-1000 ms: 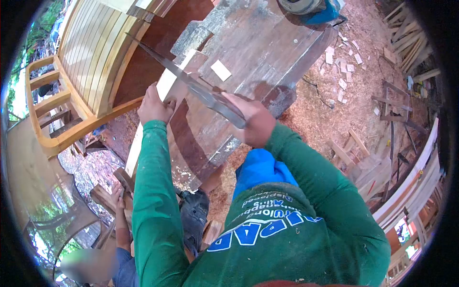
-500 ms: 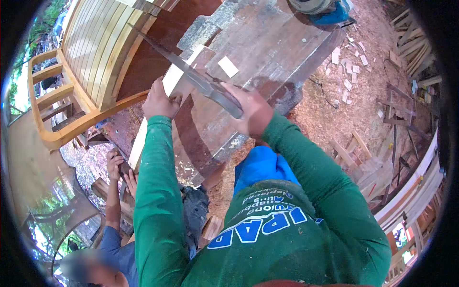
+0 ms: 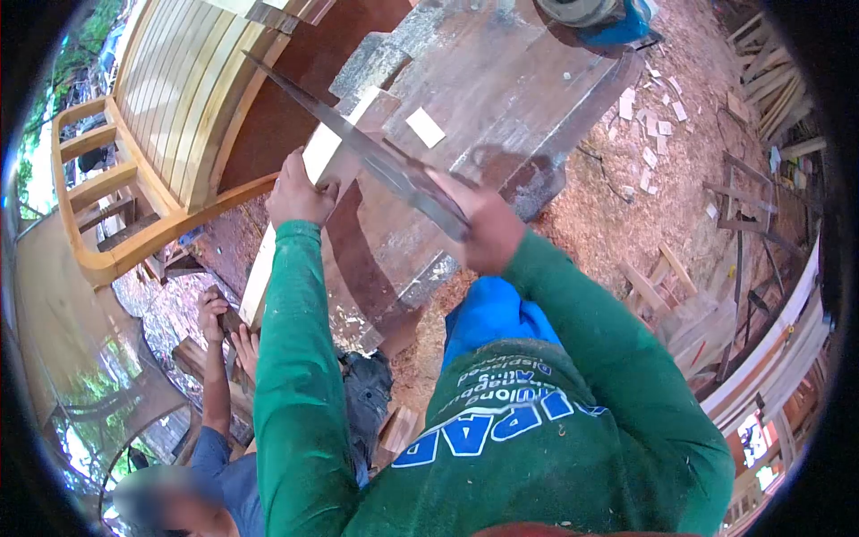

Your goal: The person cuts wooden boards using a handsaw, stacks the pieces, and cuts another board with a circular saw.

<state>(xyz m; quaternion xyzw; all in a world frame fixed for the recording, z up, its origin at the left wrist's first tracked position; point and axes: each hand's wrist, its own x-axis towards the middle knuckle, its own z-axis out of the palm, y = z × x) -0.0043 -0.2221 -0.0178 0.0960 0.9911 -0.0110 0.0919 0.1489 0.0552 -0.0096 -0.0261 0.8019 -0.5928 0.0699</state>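
My left hand (image 3: 301,190) is wrapped over a long pale board (image 3: 324,148), which lies along the left side of the worn workbench (image 3: 420,192). In my right hand (image 3: 488,224) is the handle of a handsaw (image 3: 380,163). The saw's narrow blade points up and left and crosses over the board just beyond my left hand. A small pale wood offcut (image 3: 425,128) lies flat on the bench, right of the blade.
A blue power tool (image 3: 617,22) sits at the bench's far end. Slatted woodwork (image 3: 183,98) with a rounded frame stands at left. At lower left, a co-worker's hands (image 3: 215,318) hold dark wood. Scraps (image 3: 651,130) litter the shavings-covered ground at right.
The saw has moved back and forth along its length, now drawn toward me with my right hand. The co-worker's hands have come up beside the board's near end. The view has shifted slightly.
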